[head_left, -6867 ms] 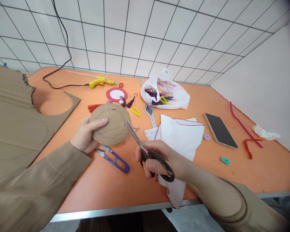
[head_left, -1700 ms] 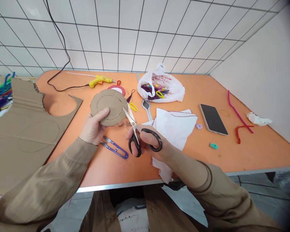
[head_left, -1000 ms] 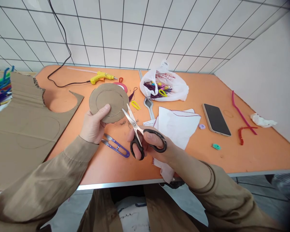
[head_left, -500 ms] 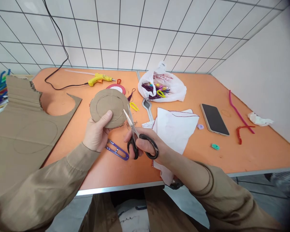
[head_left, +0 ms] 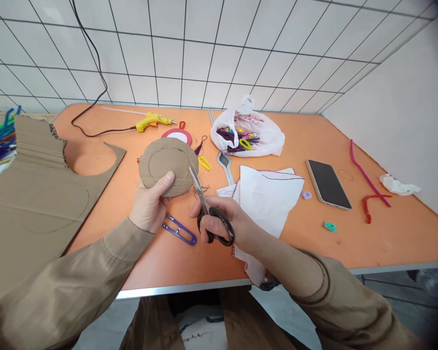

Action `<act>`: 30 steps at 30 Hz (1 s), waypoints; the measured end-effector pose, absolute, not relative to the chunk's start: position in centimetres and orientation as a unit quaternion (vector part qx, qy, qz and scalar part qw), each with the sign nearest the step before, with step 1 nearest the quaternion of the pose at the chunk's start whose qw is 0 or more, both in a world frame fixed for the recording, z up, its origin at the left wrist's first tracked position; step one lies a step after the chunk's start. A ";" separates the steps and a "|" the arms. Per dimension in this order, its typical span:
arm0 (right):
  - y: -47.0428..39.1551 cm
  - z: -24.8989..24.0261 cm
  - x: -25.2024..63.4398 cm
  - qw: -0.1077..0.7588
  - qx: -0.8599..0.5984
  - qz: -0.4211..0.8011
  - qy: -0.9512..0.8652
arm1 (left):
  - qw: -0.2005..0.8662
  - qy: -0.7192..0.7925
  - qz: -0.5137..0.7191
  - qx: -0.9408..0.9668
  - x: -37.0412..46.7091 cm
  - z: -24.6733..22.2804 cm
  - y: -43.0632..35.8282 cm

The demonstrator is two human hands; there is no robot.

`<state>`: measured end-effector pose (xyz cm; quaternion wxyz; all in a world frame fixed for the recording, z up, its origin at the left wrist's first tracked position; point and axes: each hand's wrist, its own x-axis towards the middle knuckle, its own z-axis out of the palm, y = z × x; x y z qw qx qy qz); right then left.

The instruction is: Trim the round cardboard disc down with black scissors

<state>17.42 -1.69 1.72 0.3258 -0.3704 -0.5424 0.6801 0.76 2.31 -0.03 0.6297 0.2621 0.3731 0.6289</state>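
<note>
- The left hand (head_left: pixel 150 204) is gripping a round brown cardboard disc (head_left: pixel 166 163), thumb on top, above the orange table (head_left: pixel 168 270), between its front and back edges.
- The right hand (head_left: pixel 230 218) is holding black-handled metal scissors (head_left: pixel 200 192), blades overlapping the disc's right rim.

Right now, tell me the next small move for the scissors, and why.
Probably open the scissors slightly with the right hand: they look nearly closed, tips beside the drawn circle on the cardboard disc, which the left hand grips.
</note>
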 end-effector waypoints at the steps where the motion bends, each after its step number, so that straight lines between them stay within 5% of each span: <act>1: -1.7 1.8 17.4 0.325 -0.372 0.680 -0.542 | 0.631 0.371 0.629 0.261 0.8 0.0 2.3; 30: -1.9 1.1 17.7 0.316 -0.336 0.689 -0.559 | 0.650 0.372 0.621 0.233 1.0 0.1 1.9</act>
